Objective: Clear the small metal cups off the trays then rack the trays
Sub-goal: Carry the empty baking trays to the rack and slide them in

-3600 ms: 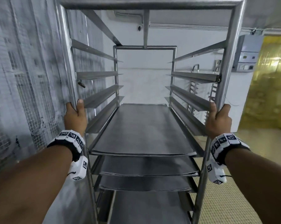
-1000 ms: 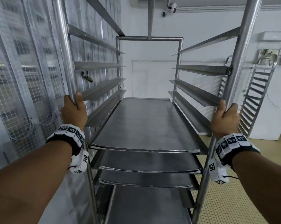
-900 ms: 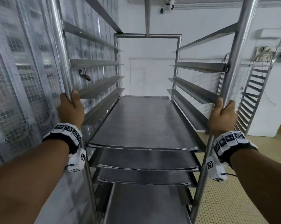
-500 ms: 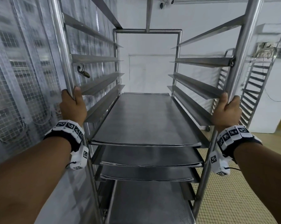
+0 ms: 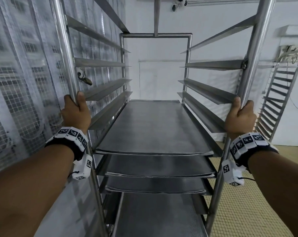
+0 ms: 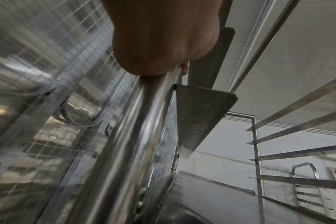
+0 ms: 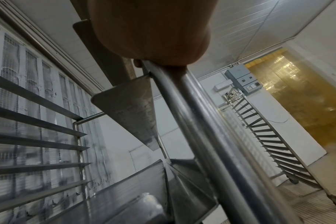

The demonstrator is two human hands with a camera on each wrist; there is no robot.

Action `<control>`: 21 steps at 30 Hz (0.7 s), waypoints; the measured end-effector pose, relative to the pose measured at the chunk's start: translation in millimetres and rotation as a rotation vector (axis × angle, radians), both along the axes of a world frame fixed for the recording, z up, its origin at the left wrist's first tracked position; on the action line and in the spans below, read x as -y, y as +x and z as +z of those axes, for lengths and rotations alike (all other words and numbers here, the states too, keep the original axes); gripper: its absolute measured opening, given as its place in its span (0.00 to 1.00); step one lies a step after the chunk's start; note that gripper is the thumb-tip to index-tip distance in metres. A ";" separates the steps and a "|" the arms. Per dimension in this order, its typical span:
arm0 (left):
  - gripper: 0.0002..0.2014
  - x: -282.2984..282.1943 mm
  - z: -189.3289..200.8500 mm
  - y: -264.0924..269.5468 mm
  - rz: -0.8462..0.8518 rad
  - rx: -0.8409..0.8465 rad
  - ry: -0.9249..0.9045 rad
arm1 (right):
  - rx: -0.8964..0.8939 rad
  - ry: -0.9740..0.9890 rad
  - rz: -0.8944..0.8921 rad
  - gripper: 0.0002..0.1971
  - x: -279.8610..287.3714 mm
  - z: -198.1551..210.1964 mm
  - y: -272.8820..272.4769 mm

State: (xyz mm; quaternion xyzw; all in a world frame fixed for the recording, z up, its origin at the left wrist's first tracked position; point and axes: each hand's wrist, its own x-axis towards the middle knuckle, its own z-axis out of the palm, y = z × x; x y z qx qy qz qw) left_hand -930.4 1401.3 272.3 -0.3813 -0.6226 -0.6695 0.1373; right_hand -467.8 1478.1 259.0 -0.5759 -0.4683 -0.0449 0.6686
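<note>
Trays (image 5: 155,127) sit stacked on the lower runners of the rack (image 5: 254,48), four in the head view, all bare, with no small metal cups anywhere in sight. The left hand (image 5: 76,113) is clenched round the front left post and the right hand (image 5: 239,117) round the front right post. Against the frames of a few seconds ago, the yellow curtain has slid out of the head view and a second rack (image 5: 278,103) has come in on the right, so the loaded rack is being wheeled along; I judge clearing and racking done, with only parking left. The left wrist view shows the left hand (image 6: 163,37) wrapped on the post (image 6: 125,144), one fingertip peeping past it, the other fingers hidden; the mesh wall (image 6: 38,106) beside it is blurred. The right wrist view shows the right hand (image 7: 153,30) gripping its post (image 7: 211,136) likewise, with the yellow curtain (image 7: 297,106) behind. The rack's wheels and top are cut off.
</note>
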 end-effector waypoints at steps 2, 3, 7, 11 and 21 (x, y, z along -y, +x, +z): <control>0.31 -12.5 0.2 -1.5 0.016 -0.015 -0.002 | 0.013 -0.020 0.001 0.35 -14.3 -1.2 -1.8; 0.31 -19.0 1.0 -2.2 0.023 -0.020 -0.003 | 0.002 -0.019 0.014 0.34 -21.0 -0.4 -3.0; 0.32 -46.5 2.2 -7.2 0.014 -0.031 0.006 | -0.001 0.046 0.044 0.34 -52.4 0.5 -10.4; 0.31 -77.7 2.2 -7.3 0.019 -0.010 -0.006 | 0.019 0.068 0.061 0.33 -84.6 0.0 -14.4; 0.29 -161.8 -0.8 -14.7 0.010 0.001 -0.021 | 0.006 -0.038 0.024 0.27 -149.3 4.4 -26.4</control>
